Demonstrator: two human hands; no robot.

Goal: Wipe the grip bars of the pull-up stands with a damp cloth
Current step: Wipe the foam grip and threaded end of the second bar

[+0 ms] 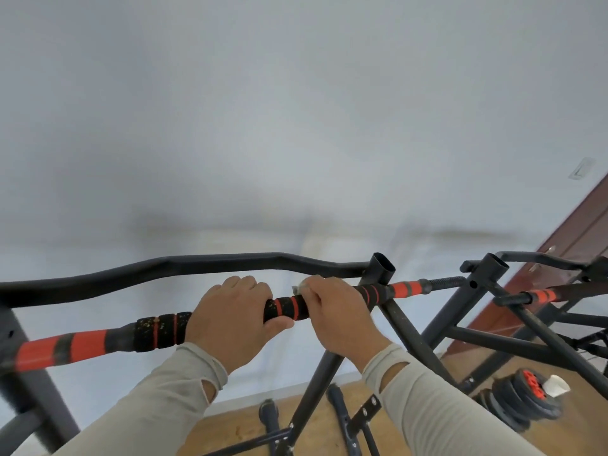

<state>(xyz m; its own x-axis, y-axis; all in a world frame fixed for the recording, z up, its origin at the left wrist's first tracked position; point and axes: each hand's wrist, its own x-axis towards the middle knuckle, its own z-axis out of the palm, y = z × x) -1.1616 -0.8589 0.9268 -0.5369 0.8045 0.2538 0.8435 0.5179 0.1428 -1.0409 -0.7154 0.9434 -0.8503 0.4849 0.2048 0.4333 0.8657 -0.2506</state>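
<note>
A black grip bar with red bands (286, 308) runs across the view from lower left to upper right on a black pull-up stand. My left hand (230, 319) grips the bar at its middle, fingers over the top and thumb underneath. Just to its right, my right hand (335, 315) is wrapped round the same bar with a pale cloth (298, 287) under its fingers; only a small corner of the cloth shows. The foam left of my left hand is speckled with pale dirt (148, 324).
A curved black upper bar (197, 268) runs behind the grip bar. A second pull-up stand (533, 296) with red-banded grips stands at the right. Black and red dumbbell weights (523, 398) lie on the wooden floor. A brown door (579, 245) is at the far right.
</note>
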